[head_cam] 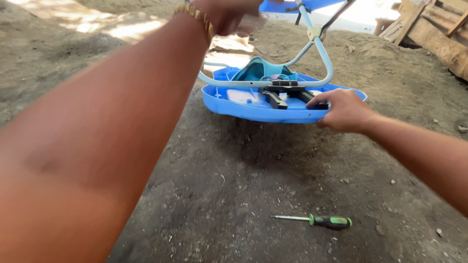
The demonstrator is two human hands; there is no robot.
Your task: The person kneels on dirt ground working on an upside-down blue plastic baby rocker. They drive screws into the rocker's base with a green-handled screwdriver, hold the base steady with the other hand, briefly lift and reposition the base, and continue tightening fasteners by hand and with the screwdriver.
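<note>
While the blue plastic seat [253, 108] lies upturned on the sandy ground [234, 180], its pale tubular frame [319, 53] rising toward the top of the view, both hands are engaged with it. The right hand [343, 111] rests at the near right rim of the seat, fingers curled over the edge and touching the black bracket [287, 93] fixed across the underside; it is neither spread flat nor clenched. The left hand [229, 14], wearing a gold-coloured bracelet [197, 17], is raised near the upper part of the frame, fingers bent; whether it grips the tube cannot be told, since it is partly cut off by the edge of the view. To do this handling well, in judgement, the rim should be held steady with the right hand so that the shell does not rock on the loose soil, and the frame kept from swinging. Acting as a shallow basin, the upturned shell holds a teal fabric piece [261, 70] bunched under the frame and a pale patch beside the bracket. A screwdriver [317, 221] with green-and-black handle lies on the ground, well apart from the seat and nearer the viewer. Wooden planks [434, 29] stand at upper right.
</note>
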